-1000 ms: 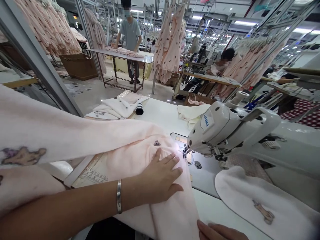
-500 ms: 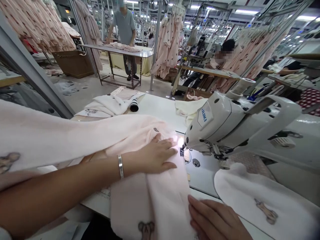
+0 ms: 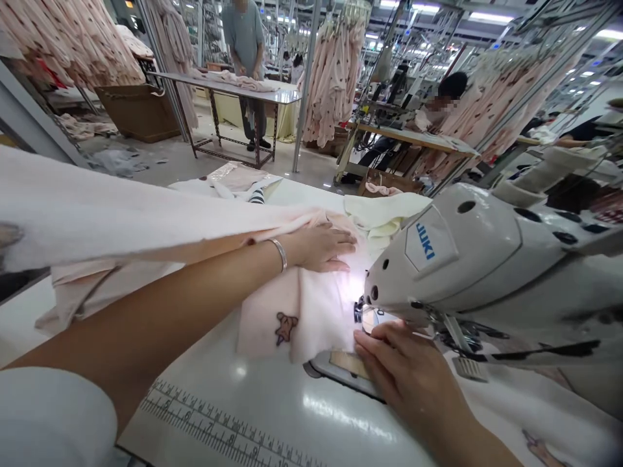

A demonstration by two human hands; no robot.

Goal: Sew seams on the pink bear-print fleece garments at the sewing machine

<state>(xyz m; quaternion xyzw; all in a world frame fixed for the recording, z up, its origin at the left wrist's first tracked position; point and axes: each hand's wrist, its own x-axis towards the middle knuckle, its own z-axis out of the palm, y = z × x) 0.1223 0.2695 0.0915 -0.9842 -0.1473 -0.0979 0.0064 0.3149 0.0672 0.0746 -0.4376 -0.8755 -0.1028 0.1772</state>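
Note:
Pale pink fleece fabric (image 3: 321,311) with small printed animal figures lies across the sewing machine's bed, its edge at the presser foot (image 3: 359,311). My left hand (image 3: 326,248) rests palm down on it, fingers stretched, left of the lit needle area; a silver bracelet is on that wrist. The white JUKI sewing machine (image 3: 448,246) stands at the right. Just in front of its foot, my right hand (image 3: 409,370) lies with extended fingers touching the fabric's right edge; its thumb is hard to make out. A long fold of the fleece drapes over my left forearm.
A printed ruler scale (image 3: 219,428) runs along the table's front edge. Cream fabric (image 3: 384,211) lies behind the machine head, and a striped item (image 3: 256,196) behind the fleece. Beyond, a person (image 3: 243,45) stands at a worktable (image 3: 287,96); another sits at the right near hanging garments (image 3: 335,78).
The fleece has moved away from me, baring the ruler and table front. My left hand has gone farther forward with it. My right hand has moved forward, up close to the presser foot.

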